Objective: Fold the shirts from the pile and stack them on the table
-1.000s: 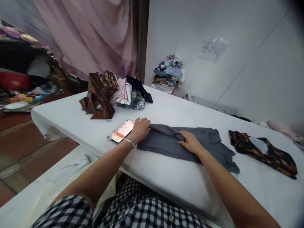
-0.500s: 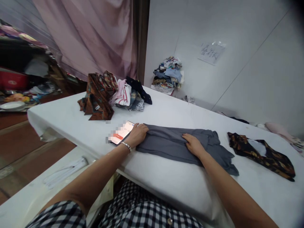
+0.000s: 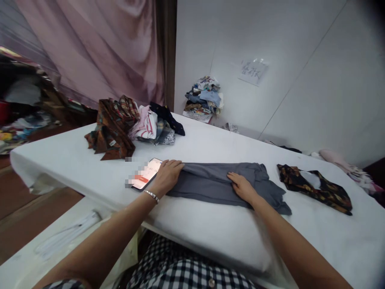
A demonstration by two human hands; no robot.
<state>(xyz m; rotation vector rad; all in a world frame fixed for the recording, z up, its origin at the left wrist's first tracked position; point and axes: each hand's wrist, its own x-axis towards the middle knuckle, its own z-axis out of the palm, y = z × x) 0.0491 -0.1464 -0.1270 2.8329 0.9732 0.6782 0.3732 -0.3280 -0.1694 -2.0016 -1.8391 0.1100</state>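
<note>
Grey garment [image 3: 207, 182] under both hands' fingers [image 3: 233, 177]

Both hands lie flat on a folded grey garment [image 3: 210, 184] spread across a white table [image 3: 210, 144]. The left hand [image 3: 167, 175] presses its left end, fingers laid over the fold, a thin bracelet [image 3: 151, 195] at the wrist. The right hand [image 3: 241, 186] rests palm down nearer the bunched right end. Just left of the left hand lies a phone [image 3: 144, 179], screen lit. A dark patterned garment [image 3: 314, 188] lies apart to the right. At the table's far left sits a heap of clothes [image 3: 129, 126], brown plaid foremost. A smaller pile of clothes [image 3: 203, 98] stands against the white wall, below a taped paper sign [image 3: 253, 71]. A pink curtain [image 3: 99, 52] hangs behind.
</note>
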